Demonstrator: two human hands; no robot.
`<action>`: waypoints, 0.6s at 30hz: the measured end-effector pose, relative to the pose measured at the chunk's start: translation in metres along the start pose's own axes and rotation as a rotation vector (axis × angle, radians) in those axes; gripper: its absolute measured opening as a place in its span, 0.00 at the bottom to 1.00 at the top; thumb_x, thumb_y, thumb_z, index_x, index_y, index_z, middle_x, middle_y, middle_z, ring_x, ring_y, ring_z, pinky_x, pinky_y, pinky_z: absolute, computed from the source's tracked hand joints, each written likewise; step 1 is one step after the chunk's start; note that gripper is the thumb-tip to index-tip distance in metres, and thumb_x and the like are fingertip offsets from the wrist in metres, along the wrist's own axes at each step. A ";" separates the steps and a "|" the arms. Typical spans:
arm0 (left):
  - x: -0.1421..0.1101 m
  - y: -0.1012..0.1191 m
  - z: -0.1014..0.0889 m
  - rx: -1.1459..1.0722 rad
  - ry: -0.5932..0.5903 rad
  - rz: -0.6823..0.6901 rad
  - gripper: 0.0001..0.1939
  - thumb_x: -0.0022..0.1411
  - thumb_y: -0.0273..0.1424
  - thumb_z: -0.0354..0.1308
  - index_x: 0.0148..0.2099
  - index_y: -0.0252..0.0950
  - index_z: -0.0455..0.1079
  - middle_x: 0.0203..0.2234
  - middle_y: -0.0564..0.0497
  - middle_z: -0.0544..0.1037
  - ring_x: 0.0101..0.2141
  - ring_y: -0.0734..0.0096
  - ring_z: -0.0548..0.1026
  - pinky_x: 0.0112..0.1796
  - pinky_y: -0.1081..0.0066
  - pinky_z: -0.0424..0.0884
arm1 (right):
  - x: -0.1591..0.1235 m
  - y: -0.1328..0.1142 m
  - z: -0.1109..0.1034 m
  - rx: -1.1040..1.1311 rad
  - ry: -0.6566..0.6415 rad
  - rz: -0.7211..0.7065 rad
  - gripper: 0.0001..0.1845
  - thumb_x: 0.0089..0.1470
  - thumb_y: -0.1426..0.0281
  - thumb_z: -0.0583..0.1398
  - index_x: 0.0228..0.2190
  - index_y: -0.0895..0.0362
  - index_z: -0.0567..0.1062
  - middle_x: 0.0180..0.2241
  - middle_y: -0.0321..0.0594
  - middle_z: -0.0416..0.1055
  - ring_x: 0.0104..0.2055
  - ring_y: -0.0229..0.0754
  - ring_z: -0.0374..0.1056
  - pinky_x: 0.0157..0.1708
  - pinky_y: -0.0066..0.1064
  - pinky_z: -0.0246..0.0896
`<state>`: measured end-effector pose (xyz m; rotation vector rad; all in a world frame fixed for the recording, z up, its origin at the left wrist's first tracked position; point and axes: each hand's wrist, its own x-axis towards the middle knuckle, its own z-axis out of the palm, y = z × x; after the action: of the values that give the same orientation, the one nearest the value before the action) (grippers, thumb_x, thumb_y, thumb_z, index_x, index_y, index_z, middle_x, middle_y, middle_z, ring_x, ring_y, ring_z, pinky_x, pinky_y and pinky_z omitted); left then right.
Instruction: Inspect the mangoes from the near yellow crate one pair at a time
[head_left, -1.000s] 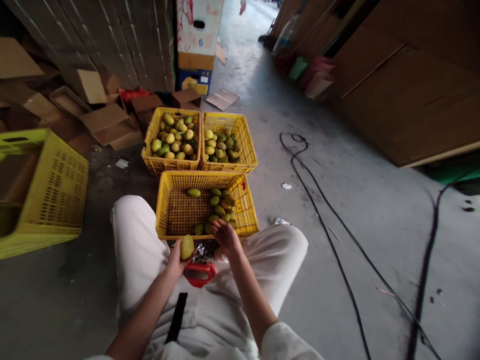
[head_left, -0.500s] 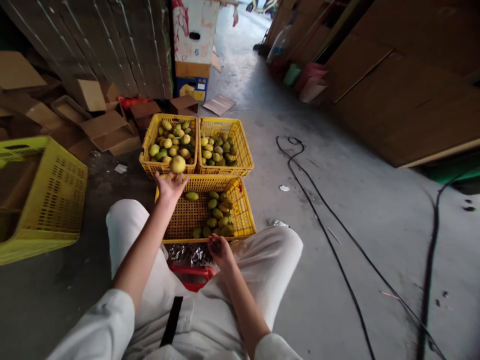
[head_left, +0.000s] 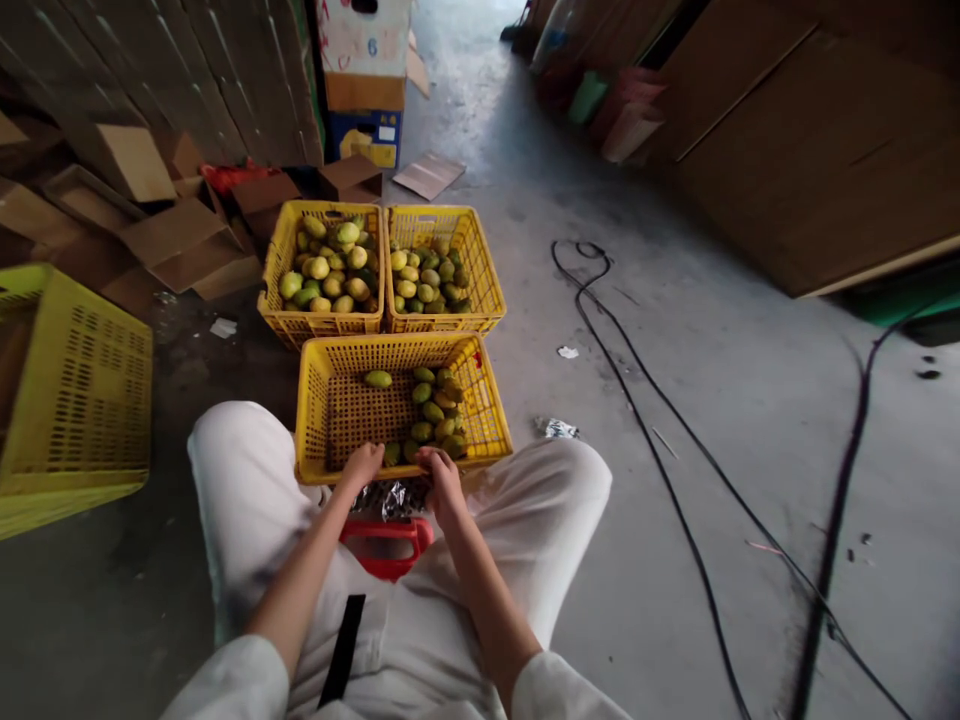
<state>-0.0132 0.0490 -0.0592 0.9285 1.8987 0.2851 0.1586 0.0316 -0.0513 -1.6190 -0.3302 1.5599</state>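
In the head view, my left hand [head_left: 364, 464] is at the near rim of the front yellow crate [head_left: 313, 400], its fingers curled beside a green fruit. My right hand [head_left: 442, 474] is at the same rim, a little to the right, fingers pressed together. Whatever either hand may hold is hidden. Several oval green fruits [head_left: 433, 411] lie along the crate's right side, and one lone green fruit [head_left: 378, 379] rests near its far wall. Behind stand a left crate [head_left: 321, 323] of yellowish and green fruits and a right crate [head_left: 487, 290] holding similar ones.
A larger yellow crate [head_left: 97, 400] stands at far left. Cardboard boxes [head_left: 180, 240] are heaped behind it. Black cables [head_left: 637, 390] run across the floor on the right. A red plastic object [head_left: 388, 562] sits between my knees, below the front crate.
My left hand has come back from the rear left crate to the front crate's near rim. The yellow fruit above its open fingers has left it. My right hand has closed.
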 end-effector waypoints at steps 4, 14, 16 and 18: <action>-0.010 -0.013 0.018 0.305 -0.026 0.049 0.18 0.76 0.35 0.52 0.45 0.31 0.81 0.51 0.29 0.86 0.58 0.43 0.82 0.59 0.54 0.71 | 0.040 -0.024 0.006 -0.309 0.047 -0.273 0.12 0.46 0.60 0.64 0.31 0.53 0.80 0.33 0.38 0.81 0.38 0.46 0.75 0.39 0.33 0.69; -0.011 -0.017 0.031 0.687 -0.002 0.101 0.22 0.78 0.28 0.44 0.56 0.33 0.80 0.53 0.36 0.85 0.55 0.52 0.83 0.50 0.62 0.74 | 0.164 -0.028 0.018 -1.079 0.076 -0.201 0.14 0.52 0.74 0.62 0.41 0.56 0.80 0.40 0.49 0.80 0.49 0.55 0.77 0.49 0.38 0.70; -0.013 -0.019 0.033 0.684 -0.017 0.086 0.22 0.78 0.27 0.45 0.56 0.33 0.81 0.53 0.36 0.85 0.55 0.52 0.83 0.51 0.62 0.74 | 0.180 -0.023 0.021 -1.177 0.005 -0.211 0.20 0.50 0.77 0.63 0.46 0.57 0.80 0.47 0.53 0.81 0.53 0.57 0.77 0.52 0.39 0.70; -0.013 -0.023 0.035 0.669 -0.039 0.061 0.21 0.77 0.27 0.45 0.56 0.34 0.81 0.53 0.36 0.86 0.54 0.51 0.84 0.51 0.61 0.74 | 0.195 -0.017 0.024 -1.249 -0.077 -0.240 0.24 0.52 0.80 0.62 0.50 0.55 0.81 0.54 0.56 0.80 0.58 0.59 0.75 0.56 0.43 0.69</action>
<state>0.0087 0.0177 -0.0809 1.4138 1.9584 -0.3590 0.1797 0.1871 -0.1712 -2.2485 -1.7193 1.2355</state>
